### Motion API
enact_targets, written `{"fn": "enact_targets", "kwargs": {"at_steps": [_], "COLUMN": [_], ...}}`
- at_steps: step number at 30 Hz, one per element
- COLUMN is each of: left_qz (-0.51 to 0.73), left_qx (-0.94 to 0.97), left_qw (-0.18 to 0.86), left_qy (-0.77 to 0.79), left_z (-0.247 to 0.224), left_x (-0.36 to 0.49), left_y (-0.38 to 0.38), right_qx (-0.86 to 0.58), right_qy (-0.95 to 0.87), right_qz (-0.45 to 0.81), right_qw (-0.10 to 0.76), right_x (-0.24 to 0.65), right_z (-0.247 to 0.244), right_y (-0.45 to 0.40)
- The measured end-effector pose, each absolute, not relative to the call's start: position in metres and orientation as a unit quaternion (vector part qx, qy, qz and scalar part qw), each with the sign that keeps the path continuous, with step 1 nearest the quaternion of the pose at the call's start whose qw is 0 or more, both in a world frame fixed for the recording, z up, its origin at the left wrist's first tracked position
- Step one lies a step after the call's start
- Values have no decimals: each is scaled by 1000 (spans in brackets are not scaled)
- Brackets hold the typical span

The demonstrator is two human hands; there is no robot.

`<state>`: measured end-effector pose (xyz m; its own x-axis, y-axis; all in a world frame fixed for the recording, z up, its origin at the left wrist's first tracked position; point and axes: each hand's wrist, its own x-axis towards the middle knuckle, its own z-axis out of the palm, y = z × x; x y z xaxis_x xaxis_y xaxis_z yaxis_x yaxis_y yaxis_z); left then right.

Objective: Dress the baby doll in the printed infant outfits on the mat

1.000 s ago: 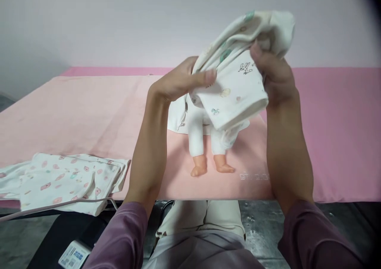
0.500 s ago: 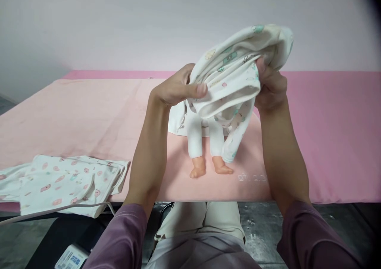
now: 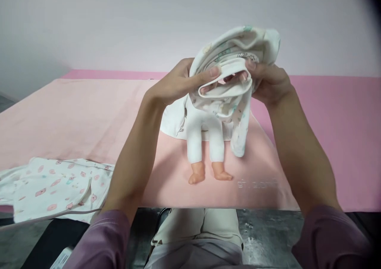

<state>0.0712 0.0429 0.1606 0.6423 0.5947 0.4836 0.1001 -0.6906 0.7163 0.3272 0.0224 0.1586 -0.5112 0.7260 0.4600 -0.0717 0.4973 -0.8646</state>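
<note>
Head view: a soft white knit garment (image 3: 233, 39), printed with small green, yellow and brown motifs, is held up above the doll (image 3: 195, 138). Its cloth is bunched into curved folds, with a smooth white band shaped into a loose oval opening (image 3: 226, 92) and one narrow tube of fabric hanging down. The left hand (image 3: 178, 82) grips the garment at one side, thumb on the band; the right hand (image 3: 274, 82) pinches the other side, and fingertips of both show inside the opening. The doll has matte white legs and smooth, tan, moulded feet (image 3: 197, 173); it lies on white cloth (image 3: 173, 120) spread over a peach mat (image 3: 98, 114) with faint pale lettering. A flat, pink-printed garment (image 3: 56, 185) lies near the mat's front edge, a thin cable (image 3: 70, 212) crossing it.

Half a second ago the opening was a flatter slit; it is now spread wider, and the two thumbs have come closer together. The hanging tube, which then reached over beside one of the doll's feet, has swung outward, leaving that foot clear. The left forearm now covers the right end of the pink-printed garment.

The doll's upper body is hidden behind the held garment, and whether the opening belongs to a sleeve, leg or neck cannot be told. The mat's lettering is unreadable. A white box (image 3: 62, 258) is partly cut off at the bottom.
</note>
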Motion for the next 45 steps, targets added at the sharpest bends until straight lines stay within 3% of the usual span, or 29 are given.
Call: {"fn": "enact_targets", "kwargs": {"at_steps": [4,9,15,20,29,34,40,45], "left_qz": [338,306,364,332,237,229,361,342], "left_qx": [817,789,681,638,715,735,713,720], "left_qw": [405,441,467,507,309,293,348,395], "left_qy": [230,299,430,475,581,568,490,456], "left_z": [159,124,76,47,9,-5,-14,0], "left_x": [61,47,42,28,27,27,21,5], "left_y": [25,-34,-120,-177,-203,-193,-161,-123], "right_qx": [-256,-272,-443,-482,-572,-546,-475,-356], "right_qy": [-743,-782,-761,-759,-782,-782,-784,-829], "right_qz": [493,495,336,329,227,257,295,357], "right_qw": [373,264,335,287,96,158,269,243], "right_x": [329,314,281,263,242,237,253,287], "right_z": [152,126,94,73,30,20,16,34], "right_y": [21,-24,-95,-142,-170,-174,-153,-94]}}
